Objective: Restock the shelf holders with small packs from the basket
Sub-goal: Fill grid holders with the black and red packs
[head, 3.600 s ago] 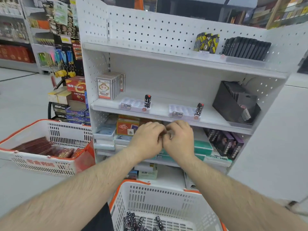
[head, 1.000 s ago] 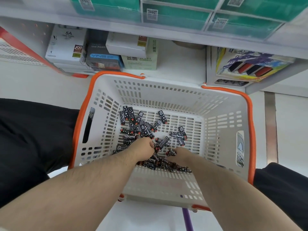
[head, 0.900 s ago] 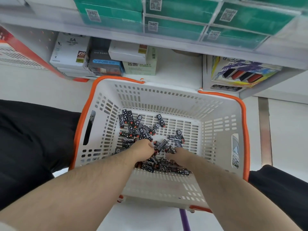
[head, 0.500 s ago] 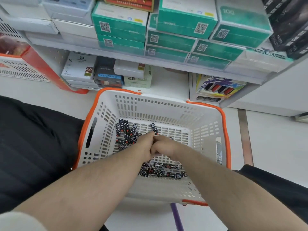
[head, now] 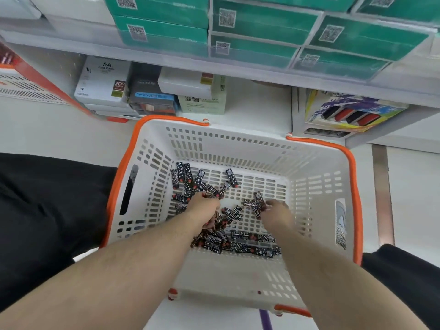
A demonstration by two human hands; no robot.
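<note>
Down inside the white basket [head: 316, 186] with the orange rim, lots of small black packs [head: 238, 241] with white patterns and red dots, piled loose on the basket floor. Left hand [head: 204, 210] deep in the pile near the basket's middle, fingers curled around a few packs. Right hand [head: 276, 214] a bit nearer the basket's right wall, fingertips pinching one pack [head: 256, 204]. Probably very light, stiff little boxes, maybe slick and easy to drop. Best pinched across the long flat sides, a few at once. Green boxes [head: 257, 29] on the shelf above the basket.
</note>
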